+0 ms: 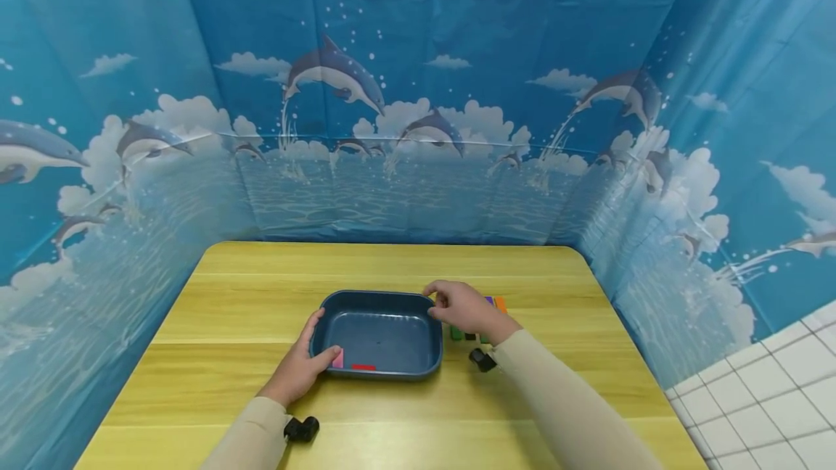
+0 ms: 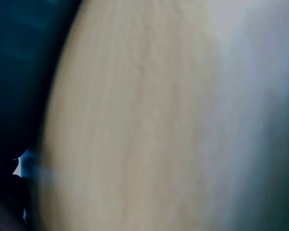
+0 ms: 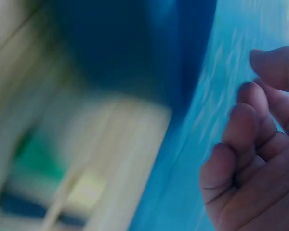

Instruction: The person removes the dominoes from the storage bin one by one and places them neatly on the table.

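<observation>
A dark blue plastic tray [image 1: 410, 376] rests on the table. My left hand [image 1: 295, 372] grips its left side, fingers along the outer wall and thumb over the front left rim. Inside, by that thumb, stands a pink block [image 1: 338, 359], and a red block [image 1: 363, 367] lies along the front wall. Above the tray's right rim hovers my right hand [image 1: 465, 307]. Its fingers are loosely bent, and the right wrist view shows nothing between them. Blurring and closeness hide most of the left hand in the left wrist view.
Right of the tray, partly behind my right hand, lie several small blocks, among them a green block [image 1: 456, 334] and an orange block [image 1: 501, 304]. The wooden table [image 1: 392, 423] meets a blue dolphin-print curtain [image 1: 405, 194] at the back and sides.
</observation>
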Motion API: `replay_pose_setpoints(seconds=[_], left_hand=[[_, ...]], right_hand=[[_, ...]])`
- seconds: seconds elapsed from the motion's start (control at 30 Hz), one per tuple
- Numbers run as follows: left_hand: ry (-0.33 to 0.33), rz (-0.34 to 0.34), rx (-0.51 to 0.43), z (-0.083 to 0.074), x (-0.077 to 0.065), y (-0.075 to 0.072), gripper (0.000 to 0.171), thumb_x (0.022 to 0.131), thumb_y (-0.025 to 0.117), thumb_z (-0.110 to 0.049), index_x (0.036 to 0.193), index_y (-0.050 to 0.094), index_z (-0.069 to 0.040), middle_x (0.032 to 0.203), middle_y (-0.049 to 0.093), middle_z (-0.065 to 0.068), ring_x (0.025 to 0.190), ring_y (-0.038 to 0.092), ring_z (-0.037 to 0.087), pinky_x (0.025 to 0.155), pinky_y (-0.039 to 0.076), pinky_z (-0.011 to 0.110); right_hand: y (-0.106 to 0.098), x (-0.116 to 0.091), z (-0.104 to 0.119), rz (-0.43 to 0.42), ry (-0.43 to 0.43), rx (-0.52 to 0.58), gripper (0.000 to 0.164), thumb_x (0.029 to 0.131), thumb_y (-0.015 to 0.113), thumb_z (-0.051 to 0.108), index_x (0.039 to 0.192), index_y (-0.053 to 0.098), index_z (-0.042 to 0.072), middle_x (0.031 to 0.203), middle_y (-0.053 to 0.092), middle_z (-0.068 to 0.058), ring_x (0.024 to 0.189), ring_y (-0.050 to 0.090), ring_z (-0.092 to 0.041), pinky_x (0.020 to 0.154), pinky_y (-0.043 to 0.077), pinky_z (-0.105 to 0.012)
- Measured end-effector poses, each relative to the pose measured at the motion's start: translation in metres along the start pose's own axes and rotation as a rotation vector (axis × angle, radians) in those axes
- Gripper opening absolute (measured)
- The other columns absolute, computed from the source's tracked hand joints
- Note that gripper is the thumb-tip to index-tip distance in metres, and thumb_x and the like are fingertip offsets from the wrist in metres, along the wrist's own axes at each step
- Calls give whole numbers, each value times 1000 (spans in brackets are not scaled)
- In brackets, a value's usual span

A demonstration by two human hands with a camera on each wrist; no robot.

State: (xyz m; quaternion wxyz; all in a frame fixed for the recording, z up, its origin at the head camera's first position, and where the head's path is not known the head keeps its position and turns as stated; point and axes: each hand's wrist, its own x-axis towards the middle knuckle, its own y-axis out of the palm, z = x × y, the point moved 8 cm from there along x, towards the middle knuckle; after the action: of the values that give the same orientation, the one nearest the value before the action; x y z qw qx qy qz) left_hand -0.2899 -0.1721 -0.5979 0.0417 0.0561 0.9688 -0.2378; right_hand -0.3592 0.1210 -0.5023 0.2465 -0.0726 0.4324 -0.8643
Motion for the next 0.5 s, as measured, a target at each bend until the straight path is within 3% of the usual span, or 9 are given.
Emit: replay_pose_setpoints(seconds=[0.13, 0.23, 0.4, 0.5], left_hand=[[-6, 0, -4, 2, 0, -1, 77, 84, 60, -51, 141, 9, -53, 155, 11, -6, 141, 17, 36, 103, 19, 67], [-13, -2, -3, 2, -1, -2, 77, 84, 60, -52, 141, 9, -52, 155, 13, -4, 140, 18, 37, 102, 20, 68], [-10, -1, -3, 1, -1, -3, 76, 84, 60, -51, 142, 11, -52, 154, 16, -3, 140, 20, 36, 103, 21, 67], [-5, -4, -4, 1, 0, -4, 75, 84, 61, -50, 141, 12, -53, 154, 17, -4, 140, 21, 35, 104, 21, 65]], right_hand=[[35, 29, 59, 163, -138, -135, 32, 92, 56, 21, 124, 58, 24, 81, 59, 8, 64, 51, -10, 61, 45, -26], [64, 47, 88, 258, -210, -235, 35, 92, 57, 17, 126, 58, 25, 95, 61, 9, 74, 53, -6, 66, 47, -23], [109, 70, 102, 376, -234, -371, 42, 88, 63, 17, 127, 56, 31, 102, 62, 6, 79, 54, -3, 71, 49, -21], [127, 79, 102, 423, -235, -409, 45, 85, 67, 17, 126, 56, 32, 96, 62, 8, 78, 54, -4, 72, 49, -20]])
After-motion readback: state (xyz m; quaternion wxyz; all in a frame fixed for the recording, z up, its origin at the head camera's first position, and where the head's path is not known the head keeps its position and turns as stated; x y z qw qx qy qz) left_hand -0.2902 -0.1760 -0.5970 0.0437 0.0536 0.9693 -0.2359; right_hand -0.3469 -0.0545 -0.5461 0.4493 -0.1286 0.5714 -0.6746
